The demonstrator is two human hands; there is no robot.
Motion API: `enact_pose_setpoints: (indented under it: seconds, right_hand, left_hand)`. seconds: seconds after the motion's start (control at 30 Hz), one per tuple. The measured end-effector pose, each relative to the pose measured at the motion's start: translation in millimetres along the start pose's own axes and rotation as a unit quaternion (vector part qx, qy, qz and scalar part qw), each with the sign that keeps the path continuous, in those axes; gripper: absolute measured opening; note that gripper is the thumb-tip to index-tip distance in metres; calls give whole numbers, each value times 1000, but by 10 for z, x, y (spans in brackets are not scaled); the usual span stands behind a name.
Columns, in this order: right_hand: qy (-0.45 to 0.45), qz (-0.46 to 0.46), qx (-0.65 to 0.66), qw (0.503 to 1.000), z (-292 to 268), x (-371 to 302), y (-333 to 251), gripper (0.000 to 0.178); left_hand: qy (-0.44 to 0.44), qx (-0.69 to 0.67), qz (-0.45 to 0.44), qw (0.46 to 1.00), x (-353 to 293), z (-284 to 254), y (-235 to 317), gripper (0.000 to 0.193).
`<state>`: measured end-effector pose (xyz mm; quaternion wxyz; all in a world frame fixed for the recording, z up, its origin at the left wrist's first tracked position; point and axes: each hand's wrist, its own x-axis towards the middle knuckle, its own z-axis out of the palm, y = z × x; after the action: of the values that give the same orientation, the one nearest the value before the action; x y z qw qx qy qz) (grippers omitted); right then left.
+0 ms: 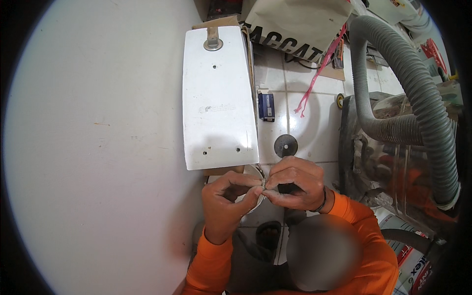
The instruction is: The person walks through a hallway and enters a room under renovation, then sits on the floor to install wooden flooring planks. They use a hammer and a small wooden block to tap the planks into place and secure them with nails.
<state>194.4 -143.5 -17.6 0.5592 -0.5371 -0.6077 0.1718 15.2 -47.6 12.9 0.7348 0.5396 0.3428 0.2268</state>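
Note:
My left hand and my right hand meet in front of me, each closed in a pinch. Between their fingertips is a small greyish, metal-looking piece, mostly covered and too small to name. Just beyond my left hand lies a long white panel with several small holes and a metal fitting at its far end. Beneath the hands, a round white container shows only in part. A dark cutting disc with a centre hole lies on the floor past my right hand.
A blue box stands on the tiled floor beside the panel. To the right is a vacuum cleaner with a thick grey hose. A large paper bag and pink string are at the back; a wall fills the left.

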Motion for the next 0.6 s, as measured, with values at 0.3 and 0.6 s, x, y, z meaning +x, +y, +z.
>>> enact_pose_setpoints:
  seconds: [0.3, 0.6]
  right_hand:
    - [-1, -1, -7, 1000, 13, -2, -31, 31]
    - [-14, -8, 18, 1000, 28, -37, 7, 33]
  left_hand:
    - [6, -21, 14, 1000, -17, 32, -35, 12]
    - [15, 0, 15, 1000, -31, 60, -48, 9]
